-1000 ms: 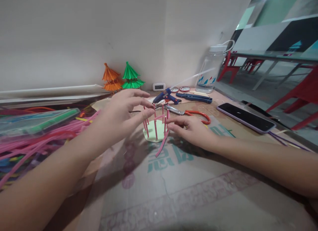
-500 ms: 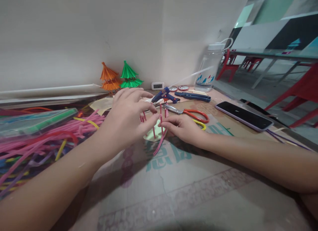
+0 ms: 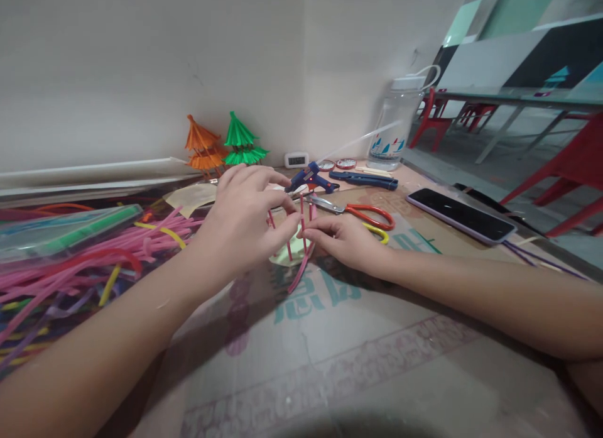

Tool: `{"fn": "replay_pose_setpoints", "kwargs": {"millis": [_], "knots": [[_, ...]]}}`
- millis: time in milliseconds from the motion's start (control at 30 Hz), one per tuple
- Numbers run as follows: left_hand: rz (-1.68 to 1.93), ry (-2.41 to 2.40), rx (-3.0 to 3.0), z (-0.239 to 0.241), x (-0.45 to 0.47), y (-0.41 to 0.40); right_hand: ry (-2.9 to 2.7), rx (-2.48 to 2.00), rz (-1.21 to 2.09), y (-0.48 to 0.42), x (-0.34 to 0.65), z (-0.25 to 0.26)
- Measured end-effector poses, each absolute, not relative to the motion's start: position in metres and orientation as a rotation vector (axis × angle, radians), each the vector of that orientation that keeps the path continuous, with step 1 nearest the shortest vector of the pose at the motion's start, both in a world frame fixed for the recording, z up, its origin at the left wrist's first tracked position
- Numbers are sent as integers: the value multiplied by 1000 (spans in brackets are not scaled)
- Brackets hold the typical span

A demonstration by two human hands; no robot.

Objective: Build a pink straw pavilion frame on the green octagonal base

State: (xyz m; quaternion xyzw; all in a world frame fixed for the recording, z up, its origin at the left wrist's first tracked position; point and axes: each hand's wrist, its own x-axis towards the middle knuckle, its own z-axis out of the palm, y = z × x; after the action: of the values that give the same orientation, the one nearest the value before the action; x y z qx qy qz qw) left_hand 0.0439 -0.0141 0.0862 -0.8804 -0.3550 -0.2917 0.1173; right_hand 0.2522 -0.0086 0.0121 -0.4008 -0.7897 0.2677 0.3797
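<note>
A small pale yellow-green base [image 3: 281,259] lies on the cardboard, with several thin pink sticks [image 3: 289,249] standing upright on it. My left hand [image 3: 249,215] reaches over from the left, thumb and forefinger closed at the upper part of the front stick [image 3: 302,207]. From the right, my right hand [image 3: 346,240] pinches at the same stick, lower down, with a pink pipe cleaner [image 3: 300,273] whose loose end trails down in front of the base. My left hand hides part of the sticks behind it.
Behind lie a blue glue gun [image 3: 311,177], orange-and-yellow-handled scissors [image 3: 370,215] and a dark blue cutter [image 3: 363,180]. Pink pipe cleaners [image 3: 155,240] heap at left. Orange [image 3: 203,142] and green [image 3: 242,139] roofed models stand by the wall. A phone [image 3: 461,216] and bottle [image 3: 393,124] are right.
Both hands keep nearly the same pose at the front pink stick. The whole view has shifted slightly, with things appearing a little further left and up.
</note>
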Motion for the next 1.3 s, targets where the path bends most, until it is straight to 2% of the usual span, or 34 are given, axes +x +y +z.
{"fn": "replay_pose_setpoints", "kwargs": {"millis": [1300], "knots": [[-798, -1038, -2603, 82, 43, -13, -2067, -996, 601, -8, 251, 11]]}}
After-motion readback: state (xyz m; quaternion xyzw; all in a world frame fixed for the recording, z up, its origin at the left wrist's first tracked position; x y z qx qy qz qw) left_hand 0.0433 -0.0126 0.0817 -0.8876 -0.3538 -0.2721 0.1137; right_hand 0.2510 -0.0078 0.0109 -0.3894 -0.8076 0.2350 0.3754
